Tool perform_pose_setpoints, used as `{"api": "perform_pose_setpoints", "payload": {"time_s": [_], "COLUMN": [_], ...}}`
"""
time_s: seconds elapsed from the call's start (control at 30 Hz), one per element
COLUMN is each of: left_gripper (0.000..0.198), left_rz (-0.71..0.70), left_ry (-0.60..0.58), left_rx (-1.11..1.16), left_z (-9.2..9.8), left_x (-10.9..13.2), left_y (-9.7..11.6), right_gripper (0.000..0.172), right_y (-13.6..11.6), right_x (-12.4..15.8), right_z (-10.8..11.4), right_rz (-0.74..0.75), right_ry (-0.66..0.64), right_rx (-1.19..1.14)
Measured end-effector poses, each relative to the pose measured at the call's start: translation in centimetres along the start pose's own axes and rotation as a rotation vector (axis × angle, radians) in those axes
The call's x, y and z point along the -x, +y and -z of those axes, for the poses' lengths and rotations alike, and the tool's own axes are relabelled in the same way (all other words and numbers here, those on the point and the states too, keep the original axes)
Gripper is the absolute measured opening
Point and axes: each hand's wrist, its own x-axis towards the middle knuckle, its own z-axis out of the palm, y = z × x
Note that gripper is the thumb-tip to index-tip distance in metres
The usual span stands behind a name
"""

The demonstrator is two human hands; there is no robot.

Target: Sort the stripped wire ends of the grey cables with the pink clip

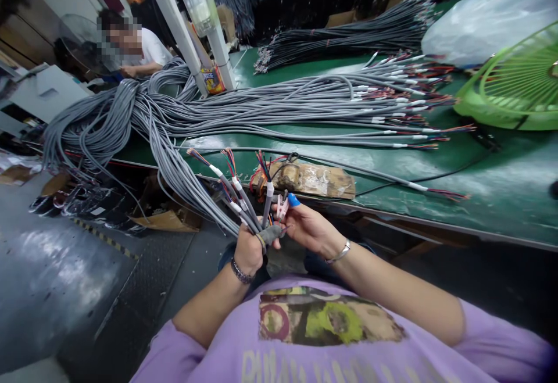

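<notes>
My left hand (250,249) is closed around several grey cables (209,208). Their white-banded ends fan upward, with thin coloured wires (264,165) spreading from the tips. A grey cover (269,233) wraps my left thumb. Close beside it, my right hand (305,226) pinches a small pale pink, clip-like tool (282,207); its exact kind is unclear. A blue finger cot (293,200) covers one right fingertip. Thin wires pass between the two hands, partly hidden by the fingers. Just beyond lies a taped cardboard-and-wood block (322,179) at the bench edge.
More grey cables (261,110) stretch across the green bench (492,197). Behind them lies a black cable bundle (340,40). A green fan (518,86) and a white plastic bag (479,20) occupy the right. Another person (152,49) sits beyond the metal post (174,22).
</notes>
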Motion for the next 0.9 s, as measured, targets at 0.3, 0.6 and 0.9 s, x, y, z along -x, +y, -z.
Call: {"api": "perform_pose_setpoints", "payload": {"time_s": [0.3,0.6,0.9], "left_gripper": [0.036,0.032,0.026], "left_rz": [0.036,0.015,-0.015], "left_ry": [0.045,0.036,0.01], "left_rx": [-0.019,-0.018,-0.082], "left_z": [-0.8,-0.4,1.1], "left_x": [-0.4,-0.2,1.3], "left_y": [0.3,-0.4,-1.3], "right_gripper": [0.044,0.035,0.033], "right_y": [0.5,0.8,0.5], "right_x": [-0.4,-0.3,1.2], "right_z": [0.1,0.4,2.1], "right_rz": [0.01,-0.008,-0.152], "right_ry": [-0.055,0.002,-0.028], "right_rx": [0.043,-0.127,-0.06]}}
